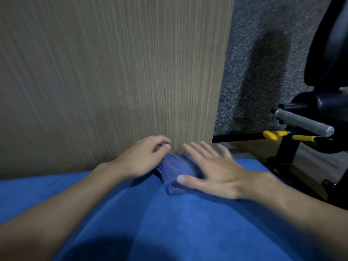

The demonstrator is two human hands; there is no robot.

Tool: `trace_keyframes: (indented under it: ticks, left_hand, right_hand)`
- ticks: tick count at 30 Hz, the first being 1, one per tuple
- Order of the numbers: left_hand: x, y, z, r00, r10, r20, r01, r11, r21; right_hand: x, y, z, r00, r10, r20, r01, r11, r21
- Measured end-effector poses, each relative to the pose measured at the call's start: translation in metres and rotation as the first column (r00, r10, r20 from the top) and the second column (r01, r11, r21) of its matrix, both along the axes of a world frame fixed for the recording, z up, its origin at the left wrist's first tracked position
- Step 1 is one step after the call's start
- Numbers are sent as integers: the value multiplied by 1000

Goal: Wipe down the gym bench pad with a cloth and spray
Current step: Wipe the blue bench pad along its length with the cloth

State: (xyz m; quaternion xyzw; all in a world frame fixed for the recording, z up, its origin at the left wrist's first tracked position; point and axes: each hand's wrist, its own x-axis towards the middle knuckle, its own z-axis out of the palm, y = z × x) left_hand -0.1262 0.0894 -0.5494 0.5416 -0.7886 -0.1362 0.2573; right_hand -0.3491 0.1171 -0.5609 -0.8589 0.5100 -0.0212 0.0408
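A folded, darker blue cloth lies on the blue pad, between the two hands and partly under both.

The right hand lies flat on the cloth's right half. Its fingers are straight and spread, pointing away from the person, and its thumb stretches across the cloth's near edge.

The left hand rests on the cloth's left edge, where the folded layers show as a stack. Its fingers are curled at the cloth's far left corner. The blur hides whether they pinch the fabric or only lie over it.

Both forearms reach in from the near side across the pad, and the two hands are close together without touching.

Just beyond the fingertips of both hands a wood-grain panel rises from the far edge of the pad. A grey speckled surface lies beyond and to the right of the right hand.

Well apart to the right of the right hand stands a black machine frame. It has a grey cylindrical handle and, just below that, yellow levers. A black cushion sits above them.
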Motion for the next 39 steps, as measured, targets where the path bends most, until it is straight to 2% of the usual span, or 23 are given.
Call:
trace_keyframes:
  ticks: [3,5,7,17,23,27,35,39]
  left_hand:
    - [-52,-14,4,993,-89,73,81,991,110]
    - [-73,-18,-1,958,-132,256,71,969,235]
    - [-73,-17,-6,914,-144,380,37,960,276]
    - [17,2,-3,921,-126,368,22,961,275]
    - [-10,1,-2,891,-127,437,19,970,243]
    - [-8,4,-3,889,-126,439,36,978,207]
    - [52,19,-3,894,-161,418,71,973,222]
    - [95,29,0,891,-136,433,41,974,222]
  right_hand:
    - [-31,22,-9,990,-142,-12,143,987,78]
    - [-35,25,-14,985,-171,18,169,982,82]
    - [-34,24,-14,984,-176,43,171,981,91]
    - [-33,26,-11,984,-178,-1,177,978,108]
    - [-20,32,-5,981,-192,-33,192,981,-17]
    - [10,42,-5,976,-216,30,214,974,75]
    - [27,47,-6,952,-297,-75,302,950,72]
    - [67,50,-6,968,-249,34,247,968,53]
